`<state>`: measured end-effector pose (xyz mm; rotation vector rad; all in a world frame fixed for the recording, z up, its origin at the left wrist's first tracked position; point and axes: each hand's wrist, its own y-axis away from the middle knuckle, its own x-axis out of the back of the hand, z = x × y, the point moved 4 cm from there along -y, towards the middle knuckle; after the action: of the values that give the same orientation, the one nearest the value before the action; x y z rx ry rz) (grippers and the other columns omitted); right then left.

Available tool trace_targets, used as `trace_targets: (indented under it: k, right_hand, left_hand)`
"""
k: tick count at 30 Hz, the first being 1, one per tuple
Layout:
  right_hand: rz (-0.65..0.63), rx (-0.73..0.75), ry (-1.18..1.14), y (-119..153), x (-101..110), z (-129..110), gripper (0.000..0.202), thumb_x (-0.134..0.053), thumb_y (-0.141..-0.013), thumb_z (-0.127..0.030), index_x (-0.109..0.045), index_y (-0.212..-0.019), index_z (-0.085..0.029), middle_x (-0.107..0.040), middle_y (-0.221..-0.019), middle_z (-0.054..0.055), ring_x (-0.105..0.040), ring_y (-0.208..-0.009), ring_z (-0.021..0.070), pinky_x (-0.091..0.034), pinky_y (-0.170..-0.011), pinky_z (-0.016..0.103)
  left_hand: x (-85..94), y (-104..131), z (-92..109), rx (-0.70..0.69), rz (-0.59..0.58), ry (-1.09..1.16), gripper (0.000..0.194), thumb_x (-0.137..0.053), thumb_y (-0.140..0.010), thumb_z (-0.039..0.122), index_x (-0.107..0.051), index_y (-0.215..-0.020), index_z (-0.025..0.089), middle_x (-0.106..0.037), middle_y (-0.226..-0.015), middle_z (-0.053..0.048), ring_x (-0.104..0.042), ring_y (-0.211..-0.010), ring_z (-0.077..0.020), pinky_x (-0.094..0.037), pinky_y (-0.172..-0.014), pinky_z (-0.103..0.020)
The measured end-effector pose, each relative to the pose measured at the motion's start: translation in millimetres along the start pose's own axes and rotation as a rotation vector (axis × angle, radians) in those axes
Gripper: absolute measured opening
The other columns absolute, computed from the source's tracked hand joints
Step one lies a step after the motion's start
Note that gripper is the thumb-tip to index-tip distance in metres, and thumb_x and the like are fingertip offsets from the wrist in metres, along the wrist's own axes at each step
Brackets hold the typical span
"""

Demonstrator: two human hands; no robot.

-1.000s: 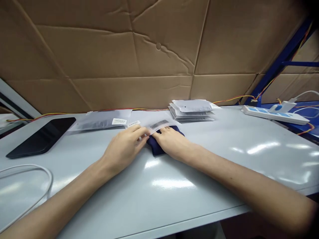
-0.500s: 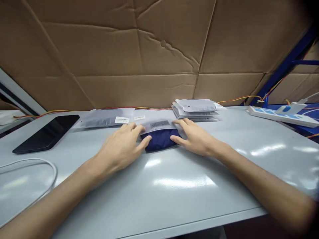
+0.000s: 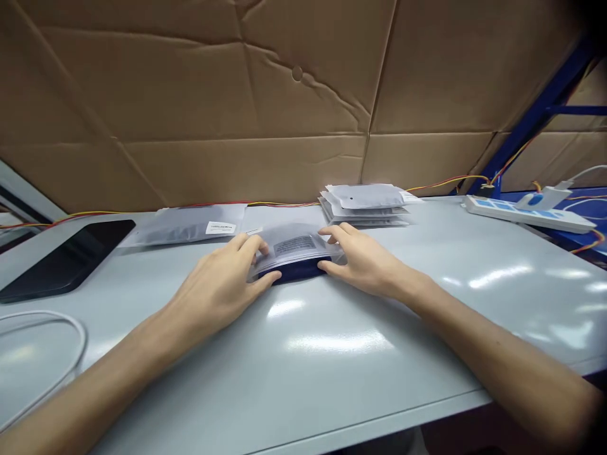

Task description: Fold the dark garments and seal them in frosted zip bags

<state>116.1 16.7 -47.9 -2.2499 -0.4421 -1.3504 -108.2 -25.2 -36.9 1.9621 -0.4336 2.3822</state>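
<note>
A frosted plastic bag (image 3: pixel 294 245) with a block of dark print lies on the table in front of me, and folded navy fabric (image 3: pixel 296 272) shows at its near edge. My left hand (image 3: pixel 232 268) grips the bag's left side, thumb at the fabric's near left corner and fingers on the plastic. On the right side, my right hand (image 3: pixel 358 260) pinches the bag in the same way, its thumb against the navy fabric. How far the fabric sits inside the bag is partly hidden by the cloudy plastic.
Behind on the left lies a flat packed bag (image 3: pixel 184 225) with a white label. Several packed bags form a stack (image 3: pixel 367 205) at the back right. A black tablet-like device (image 3: pixel 71 256), a white cable (image 3: pixel 78 335) and a power strip (image 3: pixel 526 213) are on the table (image 3: pixel 332 392). Cardboard (image 3: pixel 246 107) stands behind.
The bag's near edge has come toward me over the navy fabric, so less of the fabric shows. Both hands keep their hold at the sides. The camera view has shifted slightly right.
</note>
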Motion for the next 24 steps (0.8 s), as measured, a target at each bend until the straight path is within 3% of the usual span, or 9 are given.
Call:
trace_targets:
  k: [9, 13, 16, 20, 24]
  right_hand:
    - [0.079, -0.029, 0.146, -3.2, -3.8, 0.1, 0.040, -0.063, -0.092, -0.028, -0.055, -0.129, -0.018, -0.065, -0.118, 0.013, -0.066, -0.101, 0.0270, -0.055, -0.084, 0.042]
    - [0.088, -0.031, 0.163, -5.1, -1.5, 10.4, 0.035, -0.062, -0.092, -0.025, -0.058, -0.126, -0.018, -0.067, -0.120, 0.013, -0.066, -0.105, 0.0270, -0.054, -0.089, 0.043]
    - [0.092, -0.030, 0.170, -6.8, 1.7, 19.3, 0.033, -0.060, -0.092, -0.020, -0.061, -0.124, -0.017, -0.068, -0.123, 0.013, -0.066, -0.111, 0.0281, -0.053, -0.094, 0.044]
    - [0.071, -0.043, 0.183, -7.5, 6.4, 23.9, 0.034, -0.056, -0.091, -0.014, -0.063, -0.124, -0.015, -0.069, -0.124, 0.014, -0.063, -0.118, 0.0305, -0.051, -0.097, 0.046]
    - [0.054, -0.037, 0.179, -7.0, 7.5, 23.8, 0.038, -0.050, -0.091, -0.009, -0.063, -0.126, -0.015, -0.069, -0.126, 0.013, -0.061, -0.119, 0.0301, -0.050, -0.099, 0.046]
  left_hand:
    - [-3.3, -3.2, -1.4, -0.119, 0.035, 0.122, 0.014, -0.054, -0.090, 0.037, -0.054, -0.098, 0.025, -0.061, -0.091, -0.002, -0.058, -0.073, -0.0198, -0.044, -0.065, -0.034]
    - [-4.7, -1.8, 0.9, -0.216, 0.007, 0.143, 0.025, -0.056, -0.092, 0.043, -0.057, -0.110, 0.026, -0.061, -0.109, -0.005, -0.060, -0.095, -0.0245, -0.049, -0.083, -0.041]
    - [-2.2, 1.1, 7.0, -0.336, -0.022, 0.131, 0.037, -0.059, -0.090, 0.045, -0.057, -0.122, 0.027, -0.057, -0.125, -0.007, -0.052, -0.118, -0.0285, -0.045, -0.101, -0.047]
    - [2.6, 7.1, 13.9, -0.452, -0.107, 0.121, 0.047, -0.057, -0.091, 0.035, -0.051, -0.137, 0.029, -0.053, -0.136, -0.006, -0.046, -0.129, -0.0271, -0.042, -0.109, -0.044]
    - [6.3, 11.0, 13.2, -0.475, -0.152, 0.148, 0.051, -0.054, -0.088, 0.023, -0.049, -0.139, 0.029, -0.052, -0.142, -0.005, -0.047, -0.134, -0.0247, -0.041, -0.112, -0.040]
